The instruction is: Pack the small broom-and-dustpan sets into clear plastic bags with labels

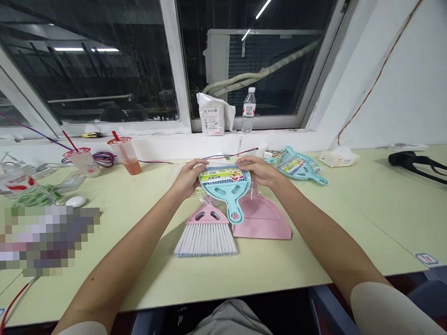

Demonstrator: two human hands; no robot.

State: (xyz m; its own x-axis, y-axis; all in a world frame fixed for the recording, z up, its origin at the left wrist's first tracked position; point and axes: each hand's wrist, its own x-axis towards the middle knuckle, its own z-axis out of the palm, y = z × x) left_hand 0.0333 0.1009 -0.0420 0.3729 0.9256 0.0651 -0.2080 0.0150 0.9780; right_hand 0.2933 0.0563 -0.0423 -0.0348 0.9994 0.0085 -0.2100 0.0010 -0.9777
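Pale yellow-green and crossed by thin seams, the surface (267,271) stretched beneath a row of windows. Near its front edge, a pink brush (206,236) lay with its white bristles toward the wearer, just beside a pink dustpan (264,217). Above them, both hands held up a light-blue dustpan set (228,196) in clear wrapping, its handle pointing toward the wearer. The left hand (189,179) pinched the set's upper left edge and the right hand (258,170) pinched the upper right, fingers curled over the top. Inside the wrapping, a yellow-green printed card (222,176) crossed the blue pan.

At left, a large clear bottle (11,182) with a red-and-white label stood behind a white rounded object (75,201); its fill level could not be told. Farther back, one lidded cup (83,165) with a red straw held pale remains, while a second cup (127,158) contained an orange drink low in its base. To the right, another wrapped blue set (302,167) lay near a white soft packet (339,157). On the sill, a white plastic-wrapped package (211,116) stood beside a white-capped clear bottle (248,113), before dark window glass (132,82).
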